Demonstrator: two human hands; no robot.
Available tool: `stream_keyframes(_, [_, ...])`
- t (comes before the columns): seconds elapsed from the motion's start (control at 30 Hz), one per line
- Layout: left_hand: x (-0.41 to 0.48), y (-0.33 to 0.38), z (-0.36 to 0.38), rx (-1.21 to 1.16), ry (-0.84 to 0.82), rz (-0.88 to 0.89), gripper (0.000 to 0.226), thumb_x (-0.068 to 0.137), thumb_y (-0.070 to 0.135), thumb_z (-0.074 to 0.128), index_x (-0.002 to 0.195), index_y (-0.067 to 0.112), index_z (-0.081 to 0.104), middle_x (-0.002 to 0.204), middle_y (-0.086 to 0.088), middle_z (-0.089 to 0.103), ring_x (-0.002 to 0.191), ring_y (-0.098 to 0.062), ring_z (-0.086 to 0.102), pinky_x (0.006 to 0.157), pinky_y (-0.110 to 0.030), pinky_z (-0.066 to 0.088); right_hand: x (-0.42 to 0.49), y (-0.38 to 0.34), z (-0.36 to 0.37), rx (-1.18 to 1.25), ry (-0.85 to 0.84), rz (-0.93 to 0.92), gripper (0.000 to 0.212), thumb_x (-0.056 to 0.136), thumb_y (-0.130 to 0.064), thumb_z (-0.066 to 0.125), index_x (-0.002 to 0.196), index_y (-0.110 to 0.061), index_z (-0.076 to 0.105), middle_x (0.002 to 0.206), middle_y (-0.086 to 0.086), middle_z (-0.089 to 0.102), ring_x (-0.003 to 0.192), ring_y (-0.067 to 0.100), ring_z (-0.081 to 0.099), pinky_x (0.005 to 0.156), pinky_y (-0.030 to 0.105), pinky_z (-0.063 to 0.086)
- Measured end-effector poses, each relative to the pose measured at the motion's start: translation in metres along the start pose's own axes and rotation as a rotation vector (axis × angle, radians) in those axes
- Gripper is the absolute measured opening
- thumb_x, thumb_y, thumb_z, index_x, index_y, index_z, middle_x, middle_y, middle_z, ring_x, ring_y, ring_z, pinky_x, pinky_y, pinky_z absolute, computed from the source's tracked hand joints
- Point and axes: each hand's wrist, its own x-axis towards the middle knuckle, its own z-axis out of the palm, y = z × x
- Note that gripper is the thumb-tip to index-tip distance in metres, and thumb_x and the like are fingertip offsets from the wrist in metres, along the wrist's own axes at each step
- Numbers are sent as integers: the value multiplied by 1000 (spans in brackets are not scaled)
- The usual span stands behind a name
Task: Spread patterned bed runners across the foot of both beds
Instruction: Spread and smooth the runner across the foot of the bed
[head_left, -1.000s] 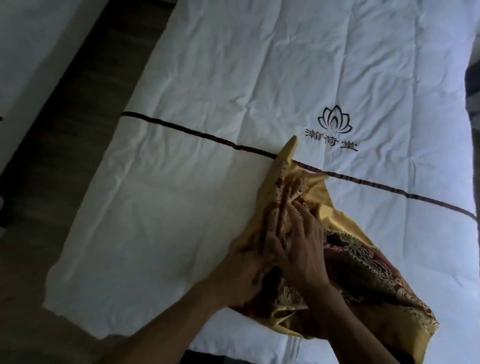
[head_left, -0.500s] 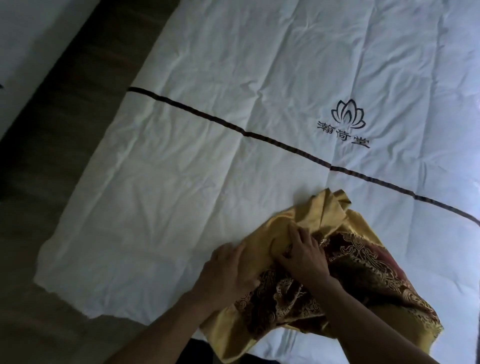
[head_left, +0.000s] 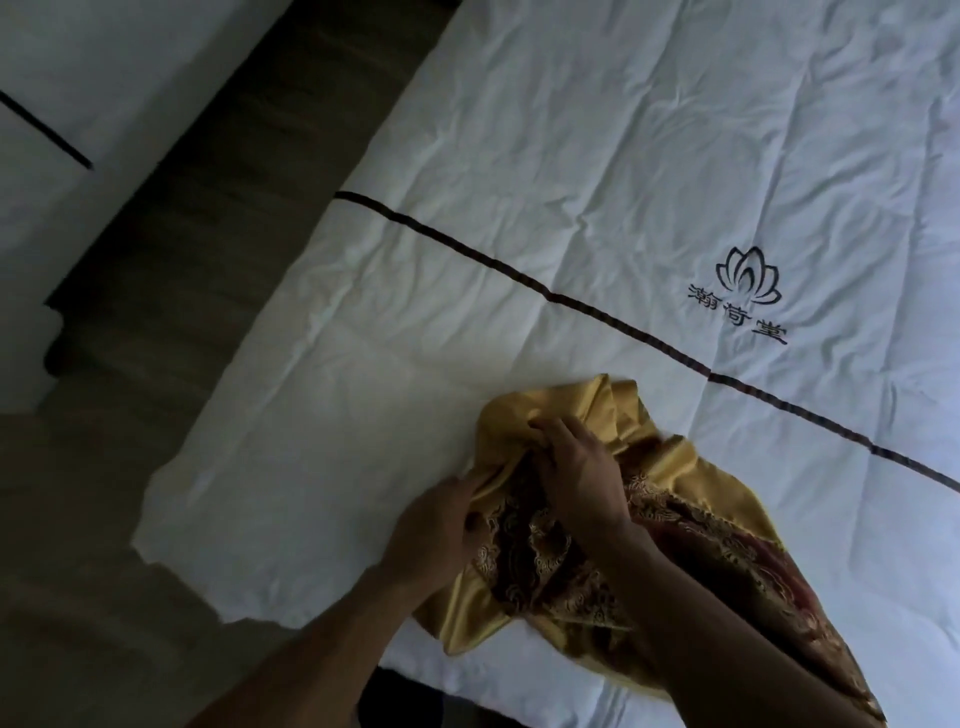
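A bunched bed runner (head_left: 691, 535), gold satin with a dark red and gold pattern, lies crumpled on the foot of the near bed's white duvet (head_left: 519, 208). My left hand (head_left: 431, 525) grips its lower left edge. My right hand (head_left: 576, 467) clutches the gold folds near the top of the bundle. Both forearms reach in from the bottom of the view. A dark stripe (head_left: 519, 275) and an embroidered lotus logo (head_left: 743, 291) mark the duvet beyond the runner.
A second white bed (head_left: 104, 78) with its own dark stripe stands at the upper left. A dark floor aisle (head_left: 171, 291) separates the two beds. The duvet's corner (head_left: 171, 519) hangs at the near left.
The raised gold tip of the runner has dropped into a crumpled heap. My hands have shifted their grips on the fabric, and the view has swung to take in the second bed.
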Motion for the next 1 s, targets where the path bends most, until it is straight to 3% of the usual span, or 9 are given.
stream_keyframes(0.13, [-7, -36, -93, 73, 391, -60, 49, 94, 31, 58, 143, 26, 53, 109, -3, 63, 95, -21, 64, 76, -38, 57, 77, -98, 3, 126, 34, -146, 38, 99, -26, 61, 135, -15, 56, 125, 8, 63, 89, 25, 70, 66, 38, 61])
stream_keyframes(0.23, [-17, -70, -154, 123, 587, -233, 47, 95, 21, 62, 141, 23, 53, 112, -8, 60, 96, -27, 63, 74, -35, 51, 124, -171, 14, 198, -71, -242, 63, 98, -38, 61, 153, -23, 33, 146, 12, 48, 115, 31, 63, 91, 49, 57])
stream_keyframes(0.33, [-28, -102, -180, 167, 562, -439, 57, 94, 29, 63, 147, 26, 42, 132, -13, 53, 113, -34, 58, 85, -46, 53, 140, -212, 31, 102, -149, -270, 80, 95, -49, 60, 158, -30, 16, 159, 14, 32, 141, 37, 40, 111, 59, 40])
stream_keyframes(0.47, [-49, -126, -174, 307, 503, -450, 61, 90, 38, 59, 147, 27, 40, 144, -15, 47, 134, -37, 43, 97, -58, 48, 116, -204, 42, -56, -287, -143, 77, 98, -49, 53, 160, -31, 11, 163, 18, 20, 148, 37, 29, 119, 54, 24])
stream_keyframes(0.63, [-64, -126, -136, 409, 530, -350, 70, 85, 43, 67, 150, 31, 43, 162, -19, 21, 153, -43, 7, 121, -62, 9, 77, -145, 59, -236, -403, 68, 88, 93, -62, 54, 159, -34, 3, 163, 23, 13, 150, 43, 22, 118, 66, 22])
stream_keyframes(0.7, [-64, -123, -120, 442, 488, -264, 71, 85, 46, 68, 150, 35, 43, 164, -18, 18, 154, -42, 3, 121, -61, 8, 64, -124, 66, -274, -478, 118, 104, 85, -74, 56, 158, -39, -10, 165, 20, 6, 151, 42, 18, 116, 70, 19])
stream_keyframes(0.77, [-62, -121, -103, 401, 427, -235, 74, 85, 46, 70, 152, 42, 38, 166, -18, 13, 154, -40, 3, 117, -60, 23, 51, -107, 73, -272, -521, 135, 115, 78, -79, 60, 153, -47, -21, 161, 18, 13, 144, 41, 31, 110, 69, 33])
stream_keyframes(0.87, [-55, -118, -86, 312, 379, -286, 70, 87, 37, 73, 148, 48, 40, 166, -21, 6, 153, -42, 7, 107, -57, 44, 36, -90, 79, -269, -509, 83, 109, 88, -63, 63, 149, -52, -27, 142, 17, 38, 109, 29, 59, 80, 46, 58])
stream_keyframes(1.0, [-47, -118, -90, 402, 386, -348, 67, 84, 26, 76, 144, 41, 49, 153, -24, 32, 134, -44, 39, 93, -53, 49, 27, -63, 60, -307, -428, 19, 86, 103, -26, 48, 153, -55, -15, 128, 8, 53, 72, 13, 57, 47, 22, 40])
